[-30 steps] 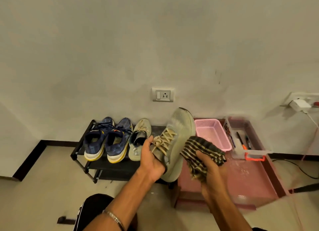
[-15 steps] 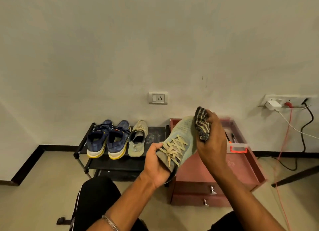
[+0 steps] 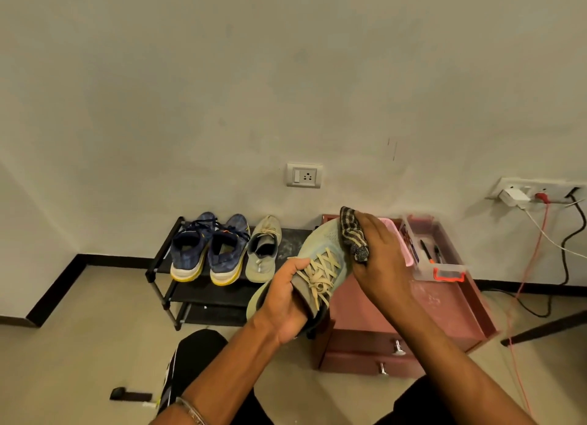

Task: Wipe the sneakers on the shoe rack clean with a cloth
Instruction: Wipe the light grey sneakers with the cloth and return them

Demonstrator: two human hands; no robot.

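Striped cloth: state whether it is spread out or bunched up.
Bunched up. The striped cloth is wadded into a roll in the right hand, pressed against the toe of the pale sneaker.

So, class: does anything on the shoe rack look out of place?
Yes. The grey sneaker sits alone on the shoe rack beside the blue pair; its mate is off the rack, in the left hand.

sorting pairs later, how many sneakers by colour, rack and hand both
Blue sneakers: 2, on the rack
Pale green sneakers: 2, one on the rack, one held in the left hand
Total: 4
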